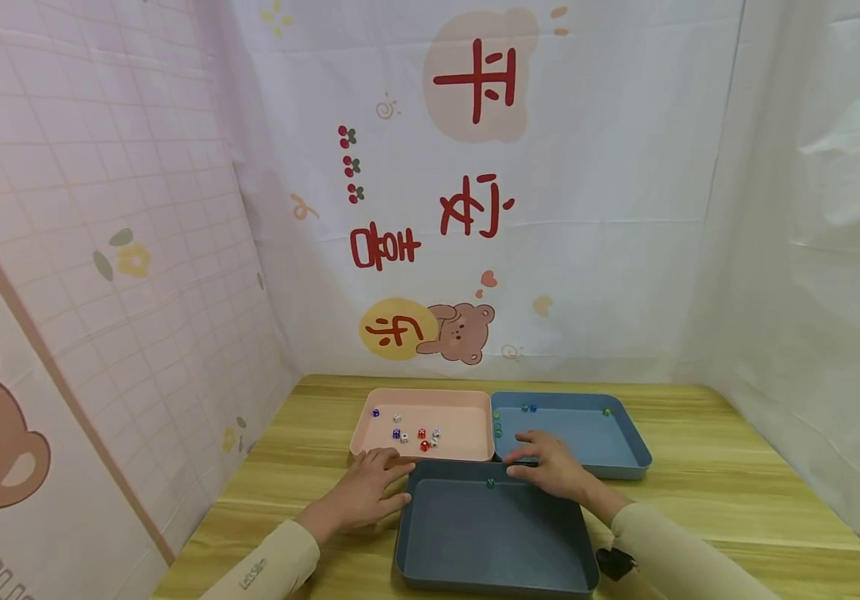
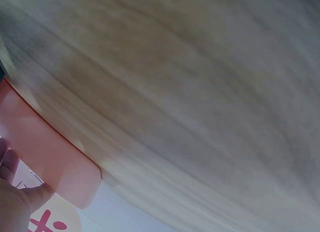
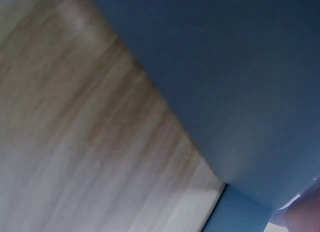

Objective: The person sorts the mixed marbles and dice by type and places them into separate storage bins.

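Note:
A dark slate tray [image 1: 501, 533] lies nearest the person, with one green die [image 1: 491, 483] near its far wall. The left hand [image 1: 366, 492] is beside this tray's left far corner, fingers extended; its fingertips come near the front of the pink tray [image 1: 463, 425], also seen in the left wrist view. Over the slate tray's far right rim is the right hand [image 1: 553, 468], thumb and fingers apart with nothing visible between them. Behind it sits a blue tray [image 1: 572, 433]. In the right wrist view, only a sliver of that hand [image 3: 305, 212] shows.
Several white, red and blue dice [image 1: 422, 433] lie in the pink tray. Green and blue dice [image 1: 532, 408] are in the blue tray, mostly along its left side. The wood-grain table [image 1: 707, 467] ends at a printed white curtain [image 1: 610, 250]. A small black object [image 1: 615, 563] is by the right sleeve.

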The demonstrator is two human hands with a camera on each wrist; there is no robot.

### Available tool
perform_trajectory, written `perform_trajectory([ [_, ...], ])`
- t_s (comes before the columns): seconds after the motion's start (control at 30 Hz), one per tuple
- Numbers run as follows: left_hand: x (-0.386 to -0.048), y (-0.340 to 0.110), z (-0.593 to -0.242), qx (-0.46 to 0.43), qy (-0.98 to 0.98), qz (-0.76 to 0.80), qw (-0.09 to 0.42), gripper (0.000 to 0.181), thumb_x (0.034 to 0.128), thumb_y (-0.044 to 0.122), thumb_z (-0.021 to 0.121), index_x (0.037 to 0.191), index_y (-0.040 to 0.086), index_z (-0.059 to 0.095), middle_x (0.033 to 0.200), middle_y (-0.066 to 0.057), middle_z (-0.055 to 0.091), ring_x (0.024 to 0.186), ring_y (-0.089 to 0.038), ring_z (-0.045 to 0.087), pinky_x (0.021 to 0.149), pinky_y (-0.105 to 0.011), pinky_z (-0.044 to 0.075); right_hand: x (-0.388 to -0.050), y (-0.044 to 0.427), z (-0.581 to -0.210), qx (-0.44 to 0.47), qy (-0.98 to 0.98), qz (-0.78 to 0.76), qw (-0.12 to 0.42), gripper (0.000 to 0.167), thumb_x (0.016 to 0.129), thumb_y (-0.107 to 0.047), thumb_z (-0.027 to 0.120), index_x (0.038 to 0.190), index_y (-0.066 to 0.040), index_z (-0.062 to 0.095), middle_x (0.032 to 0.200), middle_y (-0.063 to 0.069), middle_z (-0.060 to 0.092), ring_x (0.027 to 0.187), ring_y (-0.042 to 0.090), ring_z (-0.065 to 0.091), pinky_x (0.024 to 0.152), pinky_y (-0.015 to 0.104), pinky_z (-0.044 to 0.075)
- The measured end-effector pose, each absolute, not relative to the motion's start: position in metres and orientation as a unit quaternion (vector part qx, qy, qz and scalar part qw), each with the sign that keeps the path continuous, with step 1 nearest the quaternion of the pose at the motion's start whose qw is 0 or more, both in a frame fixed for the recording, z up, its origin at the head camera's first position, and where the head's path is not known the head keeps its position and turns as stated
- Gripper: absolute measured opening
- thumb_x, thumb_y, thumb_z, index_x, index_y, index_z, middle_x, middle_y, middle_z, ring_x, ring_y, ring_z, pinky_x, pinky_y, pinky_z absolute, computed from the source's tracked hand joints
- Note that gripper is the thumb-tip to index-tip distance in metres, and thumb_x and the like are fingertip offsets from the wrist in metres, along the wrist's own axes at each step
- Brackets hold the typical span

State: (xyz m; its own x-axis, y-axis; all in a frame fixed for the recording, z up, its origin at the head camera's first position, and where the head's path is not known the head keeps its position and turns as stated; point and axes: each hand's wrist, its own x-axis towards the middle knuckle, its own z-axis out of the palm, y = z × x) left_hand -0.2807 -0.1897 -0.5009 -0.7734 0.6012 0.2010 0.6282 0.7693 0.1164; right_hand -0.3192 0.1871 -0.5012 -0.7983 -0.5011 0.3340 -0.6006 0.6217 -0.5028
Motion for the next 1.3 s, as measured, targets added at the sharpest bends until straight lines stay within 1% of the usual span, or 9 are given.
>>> perform_trajectory([
  [0.13,-0.281,-0.190,-0.500,-0.325,-0.938,-0.087,0.077,0.055,0.0996,0.049,0.051,0.141,0.014,0.057,0.139,-0.013,0.046,0.131,-0.031,0.040,0.106,-0.054,0.034,-0.317,0.181,-0.502,0.305,-0.910,0.275,0.058,0.019,0.090,-0.034,0.072,0.103,-0.022,0.078,0.140,0.024,0.051,0.134,0.051,0.036,0.099,0.080,0.013],
  [0.23,-0.281,-0.190,-0.501,-0.330,-0.936,-0.088,0.082,0.055,0.0997,0.049,0.051,0.140,0.013,0.058,0.138,-0.014,0.047,0.130,-0.031,0.041,0.106,-0.054,0.034,-0.317,0.179,-0.504,0.308,-0.915,0.257,0.047,0.016,0.089,-0.034,0.074,0.102,-0.025,0.078,0.142,0.023,0.049,0.137,0.051,0.031,0.100,0.080,0.009],
  [0.4,-0.282,-0.190,-0.503,-0.334,-0.934,-0.088,0.085,0.054,0.0996,0.048,0.052,0.140,0.013,0.058,0.138,-0.015,0.048,0.130,-0.031,0.041,0.106,-0.054,0.033,-0.320,0.176,-0.509,0.332,-0.917,0.217,0.051,0.018,0.089,-0.033,0.073,0.106,-0.028,0.078,0.143,0.022,0.048,0.138,0.051,0.031,0.101,0.080,0.010],
  [0.53,-0.282,-0.190,-0.503,-0.329,-0.937,-0.089,0.075,0.054,0.0998,0.048,0.052,0.142,0.014,0.056,0.140,-0.014,0.046,0.131,-0.030,0.040,0.108,-0.053,0.032,-0.321,0.174,-0.512,0.355,-0.915,0.182,0.053,0.022,0.091,-0.033,0.072,0.112,-0.028,0.075,0.146,0.023,0.046,0.138,0.051,0.030,0.101,0.079,0.011],
  [0.63,-0.283,-0.190,-0.503,-0.328,-0.938,-0.091,0.072,0.054,0.0998,0.047,0.052,0.142,0.014,0.056,0.141,-0.014,0.046,0.132,-0.030,0.039,0.108,-0.053,0.031,-0.321,0.173,-0.513,0.363,-0.915,0.166,0.051,0.024,0.091,-0.034,0.071,0.114,-0.027,0.075,0.147,0.023,0.044,0.139,0.050,0.030,0.102,0.079,0.011],
  [0.7,-0.283,-0.190,-0.503,-0.329,-0.937,-0.092,0.072,0.053,0.0996,0.046,0.053,0.142,0.014,0.056,0.140,-0.013,0.046,0.132,-0.030,0.039,0.108,-0.053,0.031,-0.321,0.172,-0.513,0.361,-0.917,0.165,0.047,0.024,0.090,-0.035,0.072,0.113,-0.027,0.075,0.147,0.022,0.043,0.139,0.050,0.029,0.103,0.078,0.011],
  [0.9,-0.284,-0.191,-0.503,-0.329,-0.938,-0.086,0.073,0.054,0.0994,0.048,0.052,0.142,0.014,0.056,0.140,-0.013,0.046,0.132,-0.030,0.039,0.108,-0.053,0.032,-0.323,0.168,-0.513,0.346,-0.921,0.173,0.051,0.017,0.086,-0.036,0.076,0.101,-0.026,0.075,0.144,0.021,0.047,0.139,0.049,0.030,0.103,0.078,0.010],
  [1.1,-0.283,-0.190,-0.503,-0.323,-0.940,-0.087,0.069,0.054,0.0991,0.048,0.052,0.142,0.015,0.057,0.140,-0.012,0.045,0.132,-0.030,0.039,0.108,-0.052,0.032,-0.324,0.166,-0.515,0.346,-0.922,0.163,0.057,0.016,0.086,-0.035,0.076,0.101,-0.027,0.077,0.143,0.021,0.049,0.138,0.048,0.032,0.103,0.078,0.011],
  [1.3,-0.283,-0.189,-0.503,-0.318,-0.941,-0.088,0.067,0.053,0.0988,0.047,0.053,0.142,0.015,0.057,0.141,-0.012,0.045,0.132,-0.030,0.039,0.109,-0.052,0.031,-0.322,0.166,-0.514,0.348,-0.921,0.166,0.061,0.011,0.085,-0.036,0.077,0.094,-0.029,0.078,0.141,0.020,0.051,0.137,0.047,0.034,0.103,0.078,0.011],
])
